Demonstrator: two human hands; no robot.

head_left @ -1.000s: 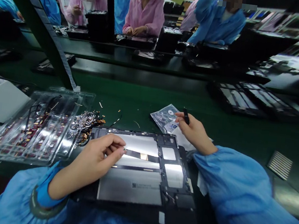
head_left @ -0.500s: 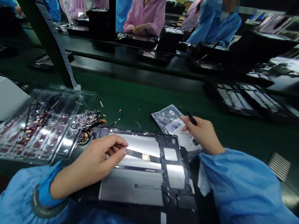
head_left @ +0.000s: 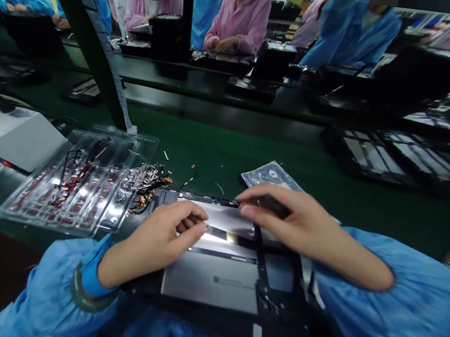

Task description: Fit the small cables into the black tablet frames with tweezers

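In the head view, an opened tablet-like device (head_left: 211,281) lies in front of me, its silver battery panels and dark frame exposed. My left hand (head_left: 159,234) rests over its left part. Thumb and forefinger pinch together with a tiny green speck at their tips; what they hold is unclear. From those fingertips a dark flat strip (head_left: 219,234) with a gold patch runs right across the panels. My right hand (head_left: 296,218), slightly blurred, hovers above the device's upper right. Its curled fingers hold a short dark stick-like tool (head_left: 273,205), mostly hidden by the hand.
Clear plastic trays (head_left: 70,188) with small red and dark parts stand at left, beside a pile of small flex parts (head_left: 147,181). A plastic bag (head_left: 273,175) lies behind my right hand. A white box (head_left: 27,136) sits far left. Co-workers (head_left: 239,17) stand across the bench.
My right hand has moved left and down from the plastic bag to over the device, still with the dark tool. My left hand keeps its pinch by the strip. The whole view has shifted slightly.
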